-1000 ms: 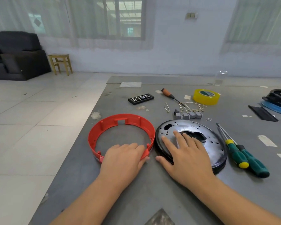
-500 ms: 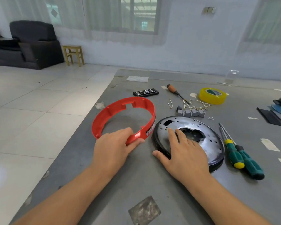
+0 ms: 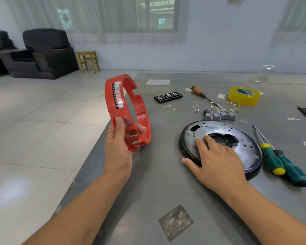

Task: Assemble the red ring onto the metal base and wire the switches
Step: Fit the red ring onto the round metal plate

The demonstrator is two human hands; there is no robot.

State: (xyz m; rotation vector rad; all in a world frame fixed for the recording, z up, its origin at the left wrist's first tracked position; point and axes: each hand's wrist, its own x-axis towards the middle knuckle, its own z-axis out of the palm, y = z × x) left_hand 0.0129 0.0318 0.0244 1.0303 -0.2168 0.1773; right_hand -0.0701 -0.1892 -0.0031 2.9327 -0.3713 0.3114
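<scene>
My left hand (image 3: 118, 145) grips the red ring (image 3: 113, 103) by its lower rim and holds it upright in the air above the table's left edge, its labelled outer wall facing me. The round metal base (image 3: 251, 149) lies flat on the grey table (image 3: 157, 183) to the right. My right hand (image 3: 217, 160) rests on the base's near left part with straight fingers, thumb on the table beside it. Several grey switches (image 3: 219, 116) with pale wires (image 3: 224, 105) lie just behind the base.
Two green-handled screwdrivers (image 3: 283, 163) lie right of the base. Farther back are a wooden-handled screwdriver (image 3: 200, 92), a yellow tape roll (image 3: 244, 95), a black bit case (image 3: 168, 96) and small screws (image 3: 243, 120). The table's left edge drops to a tiled floor.
My left hand has lifted the red ring off the table and turned it upright. My right hand has stayed on the metal base.
</scene>
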